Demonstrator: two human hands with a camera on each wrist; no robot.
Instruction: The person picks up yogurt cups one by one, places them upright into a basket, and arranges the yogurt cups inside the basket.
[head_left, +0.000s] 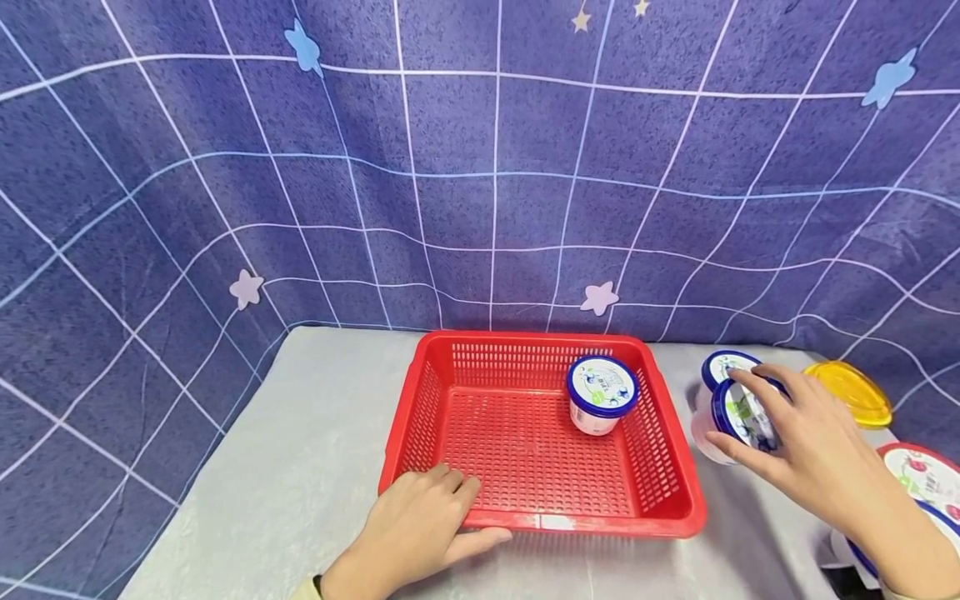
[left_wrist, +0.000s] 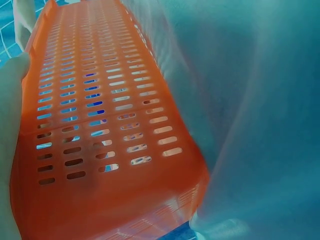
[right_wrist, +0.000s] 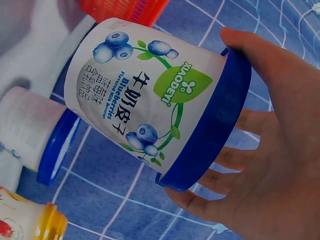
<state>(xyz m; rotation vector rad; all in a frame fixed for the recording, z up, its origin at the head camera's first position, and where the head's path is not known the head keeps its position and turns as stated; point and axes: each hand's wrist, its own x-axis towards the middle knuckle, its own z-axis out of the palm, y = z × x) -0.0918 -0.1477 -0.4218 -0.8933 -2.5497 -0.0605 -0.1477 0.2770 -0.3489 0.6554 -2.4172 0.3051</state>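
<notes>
My left hand [head_left: 420, 521] grips the near rim of a red plastic basket [head_left: 540, 522], fingers over the edge and thumb outside. The left wrist view shows the basket's slotted wall [left_wrist: 110, 165] up close. Just right of the basket, my right hand [head_left: 817, 442] holds a blueberry milk beverage tub [right_wrist: 145, 95] by its blue lid [right_wrist: 212, 125]. Tilted in the head view, this tub partly covers a second blue-lidded tub [head_left: 726, 363] behind it. Another blueberry tub [head_left: 602, 392] stands upright inside the basket at the back right.
On the right lies a yellow lid [head_left: 851, 392], whose container is mostly hidden in the head view. Nearer, a red-lidded tub [head_left: 922, 475] and another blue-rimmed tub [head_left: 847, 546] are partly covered by my right forearm. A purple-blue curtain [head_left: 450, 208] hangs behind the grey table [head_left: 300, 417].
</notes>
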